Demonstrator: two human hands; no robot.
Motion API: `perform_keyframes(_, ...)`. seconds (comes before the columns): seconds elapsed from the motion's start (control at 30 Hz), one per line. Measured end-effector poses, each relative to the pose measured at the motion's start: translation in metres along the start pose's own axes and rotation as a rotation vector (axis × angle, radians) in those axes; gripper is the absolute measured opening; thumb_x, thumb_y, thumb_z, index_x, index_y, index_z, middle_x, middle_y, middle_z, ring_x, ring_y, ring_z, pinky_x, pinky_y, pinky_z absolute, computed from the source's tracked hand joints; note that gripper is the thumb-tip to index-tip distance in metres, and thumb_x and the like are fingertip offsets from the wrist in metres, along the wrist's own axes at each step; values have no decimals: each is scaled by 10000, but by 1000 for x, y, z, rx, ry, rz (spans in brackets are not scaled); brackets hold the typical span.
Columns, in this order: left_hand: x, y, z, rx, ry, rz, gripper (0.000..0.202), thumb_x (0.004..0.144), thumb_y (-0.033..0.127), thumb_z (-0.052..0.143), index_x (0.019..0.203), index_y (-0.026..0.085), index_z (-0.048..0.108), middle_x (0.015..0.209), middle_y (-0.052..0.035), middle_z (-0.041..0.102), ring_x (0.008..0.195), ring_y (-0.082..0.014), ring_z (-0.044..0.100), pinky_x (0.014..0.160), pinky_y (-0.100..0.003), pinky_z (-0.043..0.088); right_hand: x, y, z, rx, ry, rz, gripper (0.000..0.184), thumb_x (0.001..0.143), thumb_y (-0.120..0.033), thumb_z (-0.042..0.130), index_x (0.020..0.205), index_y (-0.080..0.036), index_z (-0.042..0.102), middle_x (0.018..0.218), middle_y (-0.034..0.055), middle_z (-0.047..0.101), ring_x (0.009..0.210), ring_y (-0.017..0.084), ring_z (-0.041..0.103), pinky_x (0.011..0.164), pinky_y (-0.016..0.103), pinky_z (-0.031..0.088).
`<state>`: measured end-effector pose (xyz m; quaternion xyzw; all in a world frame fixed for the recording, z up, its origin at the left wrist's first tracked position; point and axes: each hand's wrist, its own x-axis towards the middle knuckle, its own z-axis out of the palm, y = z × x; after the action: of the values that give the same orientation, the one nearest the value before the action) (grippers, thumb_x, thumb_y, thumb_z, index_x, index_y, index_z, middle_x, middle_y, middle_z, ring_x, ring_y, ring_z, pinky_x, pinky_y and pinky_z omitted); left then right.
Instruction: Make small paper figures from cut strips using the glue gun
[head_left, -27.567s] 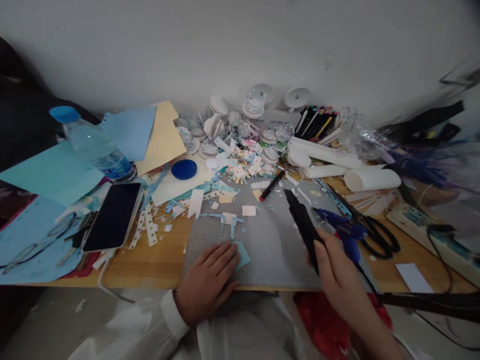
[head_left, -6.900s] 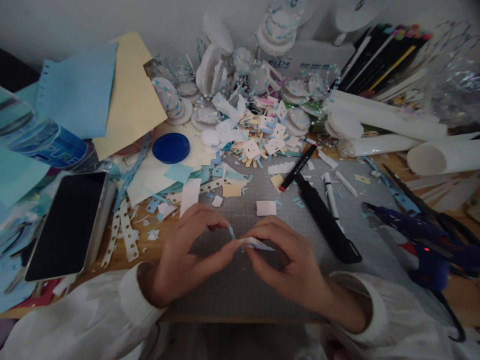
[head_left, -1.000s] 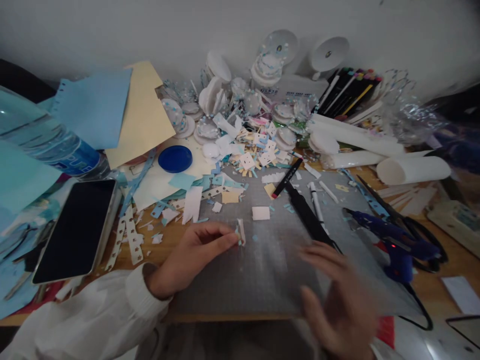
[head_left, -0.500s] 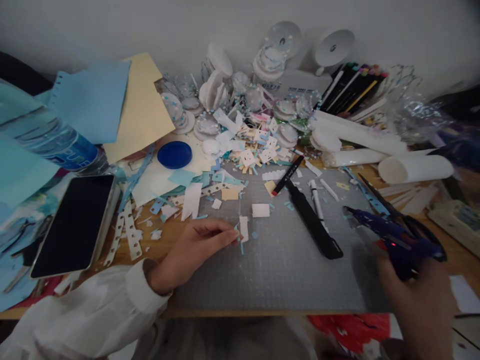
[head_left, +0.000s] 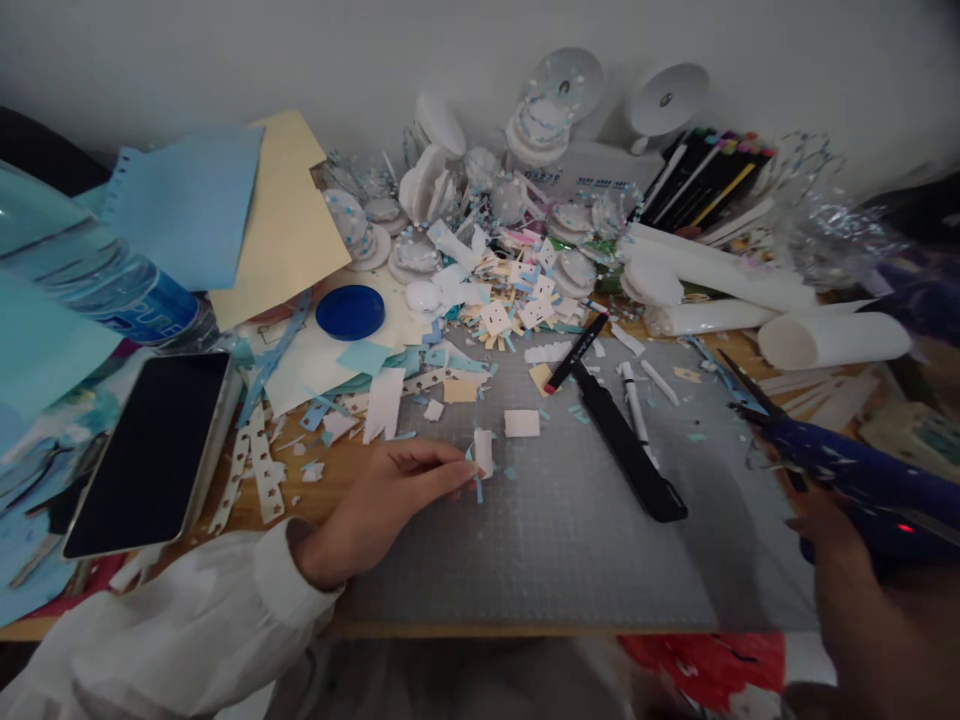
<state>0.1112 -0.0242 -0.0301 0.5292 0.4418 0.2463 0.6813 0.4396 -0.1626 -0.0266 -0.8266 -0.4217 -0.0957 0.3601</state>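
My left hand (head_left: 394,505) pinches a small white paper piece with blue strips (head_left: 484,456) between thumb and forefinger, just above the grey cutting mat (head_left: 525,570). Beyond it lies a small white paper rectangle (head_left: 521,423). At the right edge my right hand (head_left: 862,615) grips a dark blue hot glue gun (head_left: 847,475), its nozzle pointing left and away from me and a red light glowing on its body. A black utility knife (head_left: 630,445), a white pen (head_left: 634,405) and a black marker with a red end (head_left: 576,352) lie between my hands.
Cut paper pieces with drawn faces (head_left: 517,295) are heaped behind the mat. To the left lie a phone (head_left: 154,445), a water bottle (head_left: 97,265) and a blue lid (head_left: 349,313). White rolls (head_left: 832,340) and a box of markers (head_left: 709,180) stand back right.
My right hand has moved right with the hot glue gun, away from the mat's middle. My left hand stays nearly in place, the paper piece shifting slightly left.
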Motion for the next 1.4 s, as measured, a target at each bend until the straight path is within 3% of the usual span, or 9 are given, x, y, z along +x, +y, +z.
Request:
perform_keyframes(0.07, 0, 0, 0, 4, -25, 23, 192, 806, 330, 664, 689, 184, 708, 667, 8, 637, 663, -122, 532, 633, -246, 398, 7, -22, 1, -2, -32, 225, 168, 664, -412, 751, 715, -289, 649, 706, 89, 669, 789, 307, 675, 600, 429, 429)
perform_keyframes(0.13, 0, 1, 0, -5, -57, 52, 180, 804, 308, 672, 681, 178, 693, 708, 7, 640, 707, -125, 544, 672, -246, 402, 15, -47, 6, 30, -106, 320, 252, 614, -460, 768, 718, -273, 636, 691, 48, 666, 660, 256, 644, 591, 404, 446)
perform_keyframes(0.23, -1, 3, 0, -99, -140, 87, 155, 812, 276, 673, 695, 175, 683, 816, -9, 663, 813, -147, 576, 758, -262, 413, 19, -83, 22, 213, -295, 224, 333, 647, -487, 730, 840, -229, 647, 791, 38, 687, 704, 242, 634, 646, 383, 482)
perform_keyframes(0.37, -3, 6, -1, -231, -252, 108, 150, 843, 265, 655, 731, 175, 701, 887, -30, 666, 909, -172, 586, 828, -282, 410, 9, -122, 48, 519, -696, 143, 330, 693, -443, 698, 926, -213, 658, 869, 43, 711, 741, 217, 651, 657, 338, 516)
perform_keyframes(0.5, -6, 8, -2, -308, -339, 107, 166, 837, 305, 676, 757, 166, 721, 884, -38, 652, 889, -175, 584, 810, -286, 421, -8, -141, 65, 746, -977, 161, 365, 697, -405, 711, 1001, -221, 629, 998, 52, 711, 797, 195, 657, 688, 316, 534)
perform_keyframes(0.6, -7, 9, -2, -342, -392, 100, 170, 831, 316, 687, 766, 162, 716, 853, -37, 655, 833, -163, 584, 783, -285, 428, -14, -145, 69, 859, -1101, 198, 346, 714, -389, 712, 998, -219, 613, 1051, 46, 695, 866, 180, 651, 739, 298, 530)
perform_keyframes(0.87, -6, 7, -1, -350, -375, 56, 225, 856, 331, 648, 753, 145, 719, 788, -43, 636, 800, -173, 587, 772, -299, 425, -19, -142, 69, 885, -1131, 335, 352, 681, -460, 752, 825, -202, 561, 658, -44, 558, 552, 94, 491, 511, 216, 415)
perform_keyframes(1.13, -6, 5, -1, -404, -327, -101, 209, 783, 345, 726, 731, 144, 704, 731, -20, 623, 700, -121, 541, 671, -239, 407, -18, -138, 68, 941, -1181, 348, 337, 703, -439, 755, 817, -202, 544, 633, -54, 537, 543, 85, 470, 510, 206, 382)
perform_keyframes(1.4, -3, 1, -1, -373, -264, -165, 182, 672, 288, 821, 724, 163, 699, 691, 15, 631, 639, -84, 528, 594, -200, 372, -17, -136, 67, 941, -1216, 341, 336, 701, -431, 766, 819, -207, 545, 662, -51, 547, 559, 80, 469, 518, 199, 385)
